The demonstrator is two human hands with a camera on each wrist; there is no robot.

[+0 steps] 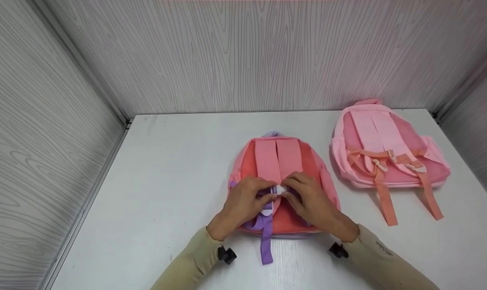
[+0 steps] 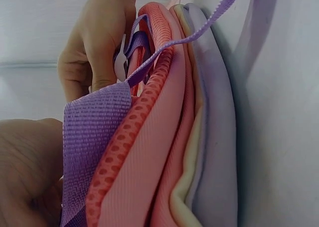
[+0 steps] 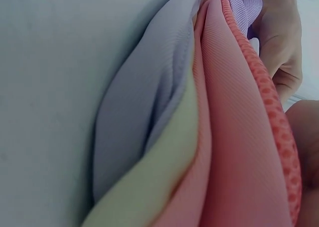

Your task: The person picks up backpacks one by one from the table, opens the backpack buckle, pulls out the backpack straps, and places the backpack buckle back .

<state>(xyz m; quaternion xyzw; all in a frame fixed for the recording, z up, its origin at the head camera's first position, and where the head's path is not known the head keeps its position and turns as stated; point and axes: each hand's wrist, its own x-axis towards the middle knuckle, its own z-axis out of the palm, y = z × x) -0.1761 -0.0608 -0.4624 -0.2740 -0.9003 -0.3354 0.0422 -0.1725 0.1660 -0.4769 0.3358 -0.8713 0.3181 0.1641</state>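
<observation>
A coral-pink backpack (image 1: 308,155) lies on the table with its shoulder straps facing up. Over its middle, both hands meet at a white buckle (image 1: 281,189). My left hand (image 1: 245,199) pinches the buckle's left side between thumb and fingers, and my right hand (image 1: 310,199) pinches its right side. Below the left hand, a purple webbing strap (image 1: 267,241) runs through a white adjuster (image 1: 267,210) and hangs past the bag's bottom edge. In the left wrist view, purple webbing (image 2: 97,137) crosses in front of the coral mesh back panel (image 2: 124,132). The fingers partly hide the buckle.
A second, light pink backpack (image 1: 404,133) with orange straps (image 1: 386,203) lies at the right rear of the white table (image 1: 167,173). Grey wood-grain panels (image 1: 235,56) stand at the back and both sides.
</observation>
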